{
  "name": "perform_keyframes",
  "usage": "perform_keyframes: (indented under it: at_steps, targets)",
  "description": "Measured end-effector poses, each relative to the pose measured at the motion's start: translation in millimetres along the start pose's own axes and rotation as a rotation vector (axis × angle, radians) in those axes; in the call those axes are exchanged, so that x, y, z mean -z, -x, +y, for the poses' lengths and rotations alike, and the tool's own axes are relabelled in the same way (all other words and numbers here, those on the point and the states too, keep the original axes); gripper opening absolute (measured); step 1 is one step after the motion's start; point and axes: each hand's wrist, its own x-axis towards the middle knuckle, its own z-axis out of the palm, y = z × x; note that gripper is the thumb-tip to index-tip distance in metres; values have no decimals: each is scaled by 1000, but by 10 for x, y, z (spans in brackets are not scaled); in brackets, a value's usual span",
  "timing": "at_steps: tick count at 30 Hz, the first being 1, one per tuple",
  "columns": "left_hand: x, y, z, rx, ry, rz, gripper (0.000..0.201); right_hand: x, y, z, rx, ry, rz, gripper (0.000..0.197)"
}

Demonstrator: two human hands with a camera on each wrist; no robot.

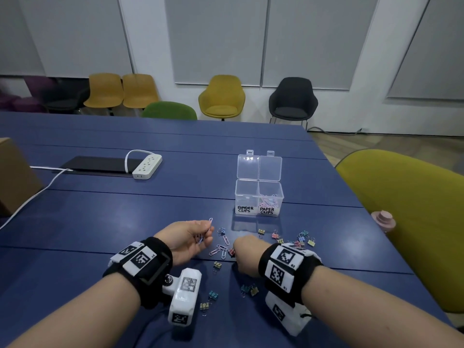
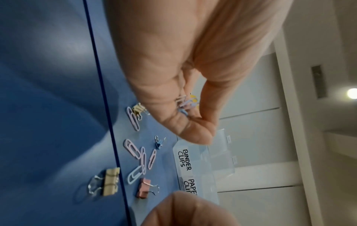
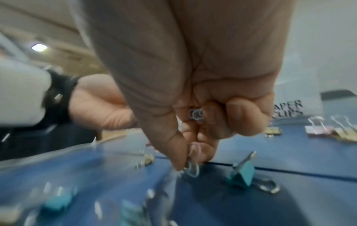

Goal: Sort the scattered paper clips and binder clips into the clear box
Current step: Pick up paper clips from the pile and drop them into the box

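Observation:
My left hand [image 1: 193,237] hovers over the blue table and pinches a small bunch of paper clips [image 2: 185,105]; one clip [image 1: 210,222] sticks up from the fingertips. My right hand [image 1: 244,254] is down at the table, pinching a light blue paper clip [image 3: 193,169] between thumb and forefinger, with more paper clips [image 3: 197,115] tucked in its curled fingers. Loose paper clips [image 1: 221,249] lie between the hands. Binder clips [image 1: 300,241] are scattered to the right and near me [image 1: 249,289]. The clear box [image 1: 258,197] stands open beyond, with paper clips in its right compartment.
A white power strip [image 1: 147,166] with its cable lies at the back left beside a black panel [image 1: 100,164]. A cardboard box [image 1: 15,177] stands at the left edge. An olive chair [image 1: 411,217] and a pink bottle cap [image 1: 383,218] are at the right table edge.

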Motion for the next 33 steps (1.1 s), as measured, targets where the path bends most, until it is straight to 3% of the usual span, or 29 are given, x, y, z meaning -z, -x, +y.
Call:
perform_keyframes:
  at_steps: [2,3,7,8,10,12,13,17,19,24,29,33]
  targets:
    - [35,-2,8,-18,24,-19,12,34,-8,131,15,-216,40,17]
    - [57,2,25,-20,38,-24,13,48,-18,213,13,-433,60,14]
    - [201,43,159,43,104,-14,15,67,-79,457,-32,-1731,-2,19]
    - [227,42,188,70,96,-13,14,68,-95,495,-62,-1947,-39,20]
    - [260,12,206,99,-20,11,20,72,-135,505,-107,-2113,-82,23]
    - [251,-59,175,76,-277,78,35,92,-170,465,-106,-2011,-77,27]
    - [217,-87,158,43,-451,108,39,110,-184,428,-92,-1852,-55,29]
    - [73,-174,117,-183,-1395,108,28,210,-262,254,-8,-629,158,19]
    - [-8,-195,131,-214,-1668,139,17,262,-282,157,40,-265,200,26]
    - [-75,-259,113,-162,-1931,222,19,284,-375,66,71,-109,70,59]
    - [-65,-277,105,-156,-1888,229,14,232,-454,16,97,-50,103,49]
    - [-47,-328,67,-148,-1814,154,16,224,-494,-29,119,5,118,39]
